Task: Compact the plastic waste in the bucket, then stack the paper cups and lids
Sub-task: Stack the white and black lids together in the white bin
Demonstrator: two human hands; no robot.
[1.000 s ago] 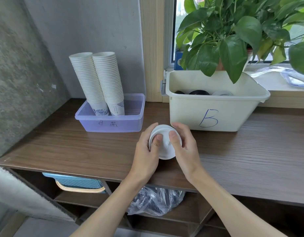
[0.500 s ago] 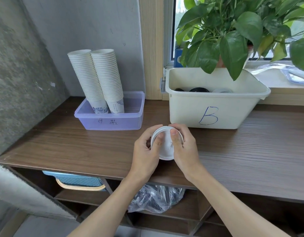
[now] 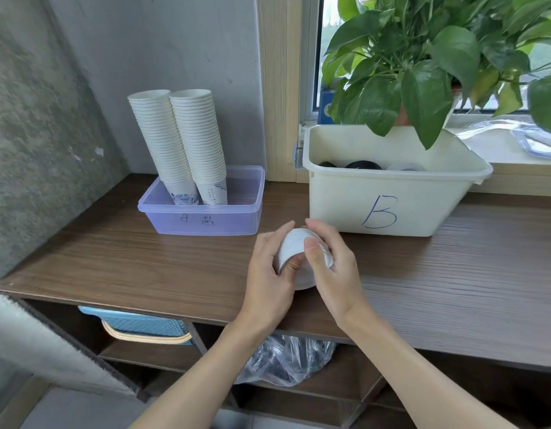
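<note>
A stack of white lids (image 3: 294,249) is held between both hands just above the wooden counter (image 3: 144,267). My left hand (image 3: 272,280) grips its left side and my right hand (image 3: 333,267) grips its right side, thumb across the top. Behind it stands a cream bin marked B (image 3: 392,196) with black and white lids (image 3: 361,165) inside. To the left, two tall stacks of paper cups (image 3: 181,144) lean in a clear purple tub (image 3: 203,216).
A leafy potted plant (image 3: 423,66) overhangs the cream bin from the windowsill. Under the counter are a shelf with a blue basket (image 3: 144,326) and a clear plastic bag of waste (image 3: 286,360). A grey wall closes the left side.
The lid stack has tilted over onto its side between my hands, and my fingers have shifted around it. The view has moved slightly closer.
</note>
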